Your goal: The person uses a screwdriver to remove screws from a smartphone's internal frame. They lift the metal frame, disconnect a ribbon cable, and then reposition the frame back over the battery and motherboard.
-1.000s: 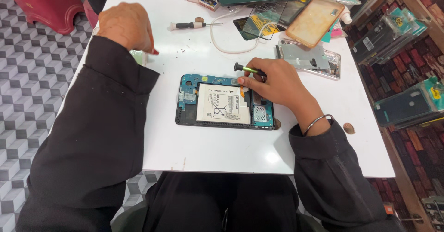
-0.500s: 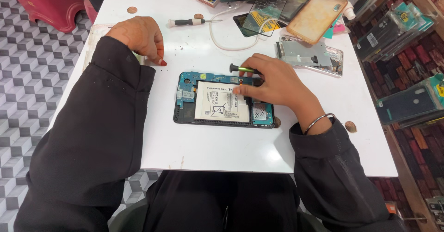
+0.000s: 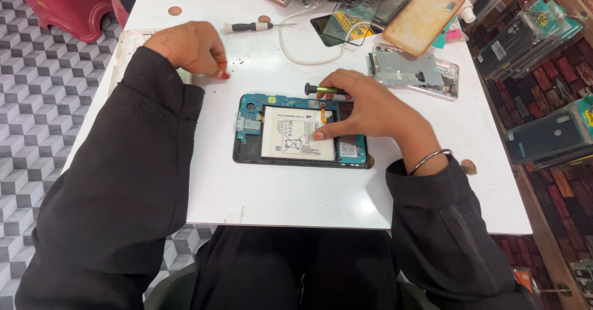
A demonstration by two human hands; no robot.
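Under the right hand (image 3: 364,109), a half-hidden screwdriver (image 3: 318,89) in its grip over the opened tablet (image 3: 296,131).

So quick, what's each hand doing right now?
Left hand: curled, fingertips on the table; holding anything, can't tell.
Right hand: closed on a screwdriver.

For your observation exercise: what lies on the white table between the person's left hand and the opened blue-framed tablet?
In the head view, only bare white table with a few tiny dark screws lies between the left hand and the opened blue-framed tablet.
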